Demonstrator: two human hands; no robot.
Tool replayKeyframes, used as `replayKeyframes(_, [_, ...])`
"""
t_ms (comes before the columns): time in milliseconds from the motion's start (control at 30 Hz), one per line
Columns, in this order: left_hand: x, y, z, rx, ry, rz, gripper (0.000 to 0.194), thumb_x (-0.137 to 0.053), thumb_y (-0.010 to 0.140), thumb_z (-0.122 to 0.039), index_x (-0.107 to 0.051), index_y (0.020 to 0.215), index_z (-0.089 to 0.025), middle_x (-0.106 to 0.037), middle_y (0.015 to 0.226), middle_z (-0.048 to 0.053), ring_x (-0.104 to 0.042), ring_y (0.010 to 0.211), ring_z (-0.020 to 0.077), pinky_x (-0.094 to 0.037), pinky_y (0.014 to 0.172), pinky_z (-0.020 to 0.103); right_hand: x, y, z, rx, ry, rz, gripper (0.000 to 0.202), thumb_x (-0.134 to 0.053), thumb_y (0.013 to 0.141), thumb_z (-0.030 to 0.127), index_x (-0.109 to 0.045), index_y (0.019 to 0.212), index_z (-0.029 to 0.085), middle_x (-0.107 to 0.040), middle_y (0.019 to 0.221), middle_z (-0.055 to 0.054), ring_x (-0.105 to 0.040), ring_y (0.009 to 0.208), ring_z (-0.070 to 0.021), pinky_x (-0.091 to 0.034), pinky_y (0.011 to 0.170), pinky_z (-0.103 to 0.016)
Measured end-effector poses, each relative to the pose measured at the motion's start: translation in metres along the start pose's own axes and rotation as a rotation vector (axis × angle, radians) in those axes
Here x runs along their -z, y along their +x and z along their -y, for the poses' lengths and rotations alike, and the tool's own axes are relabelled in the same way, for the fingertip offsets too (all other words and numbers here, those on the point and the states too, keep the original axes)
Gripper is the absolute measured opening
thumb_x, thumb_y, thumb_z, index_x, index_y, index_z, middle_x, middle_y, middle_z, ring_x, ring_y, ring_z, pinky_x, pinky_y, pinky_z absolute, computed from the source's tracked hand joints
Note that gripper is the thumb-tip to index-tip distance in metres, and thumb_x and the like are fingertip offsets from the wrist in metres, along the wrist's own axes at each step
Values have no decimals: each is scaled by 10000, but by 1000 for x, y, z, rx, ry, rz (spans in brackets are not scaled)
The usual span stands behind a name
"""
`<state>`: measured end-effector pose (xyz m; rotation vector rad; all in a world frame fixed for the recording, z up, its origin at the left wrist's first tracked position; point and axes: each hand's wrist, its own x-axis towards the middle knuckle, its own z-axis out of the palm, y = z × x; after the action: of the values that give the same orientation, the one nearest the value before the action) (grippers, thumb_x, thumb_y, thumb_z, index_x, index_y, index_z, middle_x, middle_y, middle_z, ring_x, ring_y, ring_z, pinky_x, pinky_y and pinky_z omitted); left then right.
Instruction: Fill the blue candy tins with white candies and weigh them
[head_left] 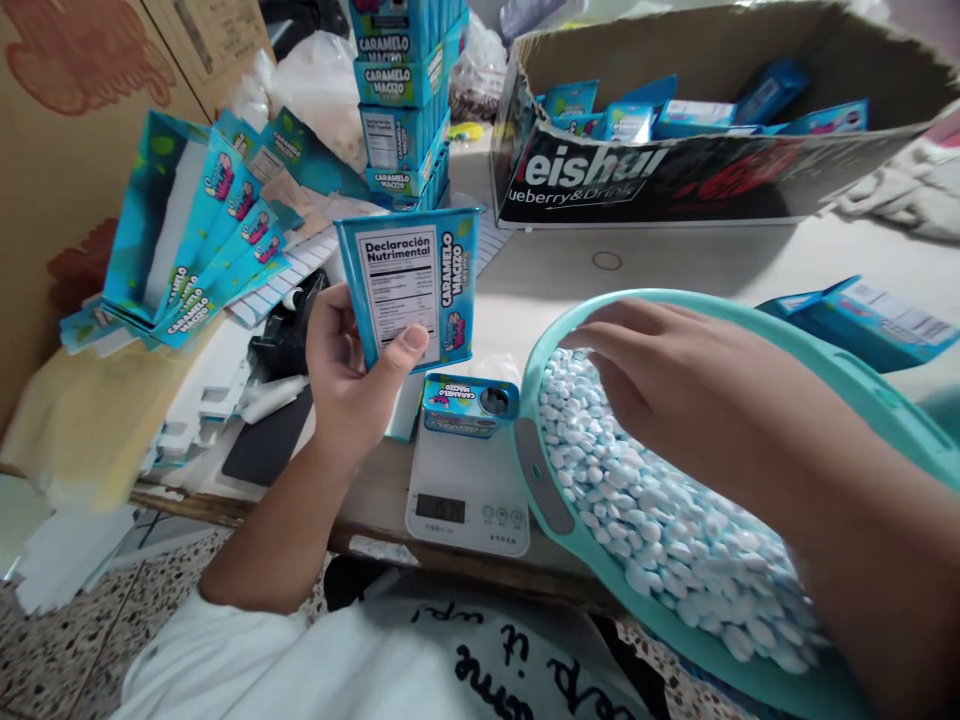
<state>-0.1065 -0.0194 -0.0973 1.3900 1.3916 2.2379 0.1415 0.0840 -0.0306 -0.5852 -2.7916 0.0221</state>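
Note:
My left hand [360, 375] grips an upright blue candy box [401, 290], thumb across its printed nutrition panel. My right hand [652, 360] is inside the far left part of a turquoise basin [541, 390], just over small pale blue and white candies [637, 500]. Its visible fingers are apart, though some fingertips are hidden. Between the hands, a second blue box [469, 405] with a dark opening in its end lies on a white kitchen scale [469, 480]. The digits on the scale's display are too blurred to read surely.
A tall stack of blue boxes [405, 110] rises at the back. Behind the basin stands a cut-open carton [585, 180] holding several blue boxes. Flattened blue packaging [217, 220] leans at left. Another blue box [870, 315] lies at right.

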Motion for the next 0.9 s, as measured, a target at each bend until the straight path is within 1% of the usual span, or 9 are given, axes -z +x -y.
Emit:
replayKeyframes(67, [0, -1, 1, -8, 5, -1, 387, -877, 795, -470, -627, 1023, -281, -695, 943, -4, -687, 792, 170, -575, 725, 306, 0, 3, 10, 92, 12, -25, 309, -450, 958, 126, -698, 1122, 212, -698, 1159, -126, -685, 924, -272, -561, 765, -430])
replayKeyframes(133, [0, -1, 1, -24, 12, -7, 397, -873, 801, -467, -621, 1036, -269, -693, 949, -6, -688, 805, 166, -568, 733, 302, -1, 5, 22, 170, 98, -11, 328, -424, 978, 113, -684, 1157, 200, -673, 1239, -131, -692, 977, -264, -572, 793, -422])
replayKeyframes(200, [0, -1, 0, -37, 19, -7, 403, -871, 806, -463, -616, 1042, -258, -693, 948, -10, -687, 805, 156, -561, 727, 288, -4, 7, 33, 218, 156, 34, 313, -410, 992, 116, -673, 1144, 190, -664, 1260, -127, -686, 1002, -263, -573, 841, -439])
replayKeyframes(267, [0, -1, -2, -41, 19, 5, 399, -866, 814, -457, -613, 1048, -255, -697, 954, -13, -689, 805, 151, -559, 720, 279, -9, 7, 37, 239, 147, 93, 296, -390, 1021, 144, -661, 1134, 177, -663, 1271, -129, -676, 999, -271, -564, 886, -479])
replayKeyframes(367, [0, -1, -5, -38, 10, 25, 373, -851, 836, -448, -609, 1048, -259, -700, 953, -15, -691, 803, 148, -562, 714, 275, -16, 8, 36, 225, 103, 137, 302, -372, 1076, 253, -651, 1164, 177, -651, 1320, -137, -664, 1049, -295, -540, 941, -532])
replayKeyframes(467, [0, 0, -8, -30, 4, 21, 358, -849, 840, -449, -608, 1025, -260, -701, 951, -12, -694, 812, 153, -575, 720, 282, -21, 8, 34, 219, 76, 147, 303, -421, 1080, 345, -645, 1199, 180, -642, 1343, -142, -645, 1116, -328, -505, 1001, -578])
replayKeyframes(667, [-1, 0, -8, -63, 6, 15, 360, -856, 835, -455, -607, 1003, -256, -687, 909, -21, -673, 770, 136, -562, 682, 267, -21, 10, 36, 239, 108, 167, 274, -487, 1057, 332, -649, 1210, 173, -674, 1262, -122, -643, 1043, -293, -482, 1030, -546])
replayKeyframes(800, [-1, 1, -9, -81, 4, 22, 351, -843, 851, -456, -605, 1010, -252, -688, 934, -13, -678, 794, 142, -557, 702, 276, -23, 9, 34, 232, 94, 179, 274, -511, 1047, 344, -688, 1196, 196, -673, 1262, -118, -643, 1052, -296, -466, 1034, -546])
replayKeyframes(900, [-1, 1, -8, -78, 18, 24, 357, -844, 848, -461, -604, 1010, -254, -676, 926, -14, -668, 784, 143, -548, 693, 279, -25, 9, 33, 217, 96, 188, 281, -510, 1049, 361, -706, 1184, 211, -675, 1220, -119, -646, 1054, -299, -440, 1057, -566])
